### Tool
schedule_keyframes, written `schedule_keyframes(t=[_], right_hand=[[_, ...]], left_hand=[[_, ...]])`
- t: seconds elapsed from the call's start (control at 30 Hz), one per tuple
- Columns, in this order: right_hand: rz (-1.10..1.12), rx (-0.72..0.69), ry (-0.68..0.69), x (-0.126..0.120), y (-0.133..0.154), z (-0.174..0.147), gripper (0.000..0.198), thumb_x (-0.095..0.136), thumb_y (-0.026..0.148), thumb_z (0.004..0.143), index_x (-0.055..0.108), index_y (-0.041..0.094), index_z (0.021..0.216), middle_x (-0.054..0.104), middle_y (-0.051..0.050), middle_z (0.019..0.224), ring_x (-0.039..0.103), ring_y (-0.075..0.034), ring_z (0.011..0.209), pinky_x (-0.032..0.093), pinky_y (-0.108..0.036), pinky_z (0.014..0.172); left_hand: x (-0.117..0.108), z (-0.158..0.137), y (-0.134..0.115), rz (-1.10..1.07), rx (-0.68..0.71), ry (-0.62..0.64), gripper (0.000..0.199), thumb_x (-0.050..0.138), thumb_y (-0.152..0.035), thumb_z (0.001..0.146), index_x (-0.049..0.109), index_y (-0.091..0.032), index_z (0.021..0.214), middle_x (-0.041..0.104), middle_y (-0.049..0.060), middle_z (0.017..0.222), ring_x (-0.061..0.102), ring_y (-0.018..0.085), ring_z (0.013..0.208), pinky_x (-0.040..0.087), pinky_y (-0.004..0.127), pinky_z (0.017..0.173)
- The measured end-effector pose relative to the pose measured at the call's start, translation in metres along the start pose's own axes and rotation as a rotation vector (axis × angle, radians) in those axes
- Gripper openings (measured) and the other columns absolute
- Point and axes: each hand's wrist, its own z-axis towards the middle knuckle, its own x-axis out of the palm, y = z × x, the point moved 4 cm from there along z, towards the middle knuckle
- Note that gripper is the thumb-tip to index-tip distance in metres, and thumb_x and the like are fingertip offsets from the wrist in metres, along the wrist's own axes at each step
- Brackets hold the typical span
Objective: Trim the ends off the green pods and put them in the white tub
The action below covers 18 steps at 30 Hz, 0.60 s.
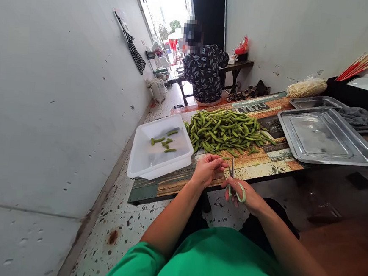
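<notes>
My left hand (207, 168) is closed in a pinch at the table's front edge, with a green soybean pod (226, 158) at its fingertips, mostly covered by the fingers. Just right of it, my right hand (241, 192) grips scissors (231, 170) with pale green handles; their blades point up and away from me, slightly parted, close to the left fingertips. Beyond both hands lies a big heap of soybean pods (224, 130). On the left a white plastic tub (138, 153) holds several loose pods.
Two metal trays stand at the right, the nearer tray (325, 155) at the table edge, a dark cloth (357, 117) on the farther one. Behind them are a bag of pale, thin strands (307, 87) and a black box (349, 93) with sticks. A person (203, 73) sits ahead, back turned.
</notes>
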Motion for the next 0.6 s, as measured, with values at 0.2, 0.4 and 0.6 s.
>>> schedule_keyframes(t=[0.2,0.4,0.6], right_hand=[[-0.042,-0.036,0.003,-0.001,0.004,0.003,0.069,0.051,0.084,0.073,0.059,0.017,0.088,0.061,0.0,0.061,0.047,-0.009,0.043,0.037,-0.022,0.04],[-0.09,-0.005,-0.072,-0.002,0.001,0.006,0.062,0.053,0.079,0.076,0.058,0.017,0.079,0.055,0.003,0.047,0.038,-0.007,0.032,0.028,-0.021,0.032],[-0.021,-0.003,-0.123,-0.006,0.0,0.005,0.064,0.059,0.08,0.07,0.057,0.017,0.078,0.052,0.004,0.046,0.036,-0.007,0.033,0.028,-0.022,0.032]], left_hand=[[-0.001,-0.003,0.008,0.164,0.034,0.073,0.037,0.086,-0.031,0.06,0.058,-0.011,0.073,0.068,0.001,0.067,0.057,0.006,0.048,0.038,0.017,0.045],[0.0,-0.005,0.02,0.221,-0.004,0.034,0.031,0.083,-0.033,0.06,0.058,-0.013,0.065,0.06,-0.002,0.053,0.049,0.006,0.042,0.035,0.018,0.043],[-0.011,-0.015,-0.024,0.554,0.405,-0.221,0.01,0.065,-0.025,0.078,0.061,-0.015,0.079,0.063,-0.001,0.063,0.058,0.01,0.053,0.046,0.023,0.056]])
